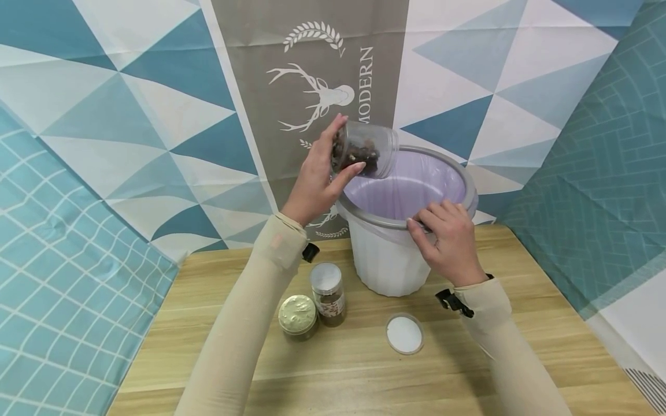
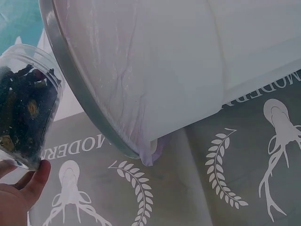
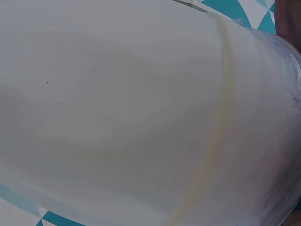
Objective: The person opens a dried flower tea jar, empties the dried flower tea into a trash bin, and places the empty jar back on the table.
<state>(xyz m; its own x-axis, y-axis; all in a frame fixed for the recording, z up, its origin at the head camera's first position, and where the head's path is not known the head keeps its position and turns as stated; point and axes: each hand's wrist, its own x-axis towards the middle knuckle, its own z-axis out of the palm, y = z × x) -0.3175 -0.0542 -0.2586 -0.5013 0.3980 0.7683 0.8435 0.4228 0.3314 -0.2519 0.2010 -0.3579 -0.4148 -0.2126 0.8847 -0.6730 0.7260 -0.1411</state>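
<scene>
From far off I see the left hand point(image 1: 318, 173) hold the jar point(image 1: 366, 147) tipped over the bin point(image 1: 390, 263) and the right hand point(image 1: 446, 240) grip the rim point(image 1: 372, 218) — if that first hold slips, the jar could drop in.

Jar point(image 1: 366, 144) apparently above bin point(image 1: 387, 263)

White bin point(image 1: 387, 260), grey rim point(image 1: 376, 220), lilac liner point(image 1: 411, 185), blue triangle-patterned backdrop point(image 1: 195, 46)
</scene>
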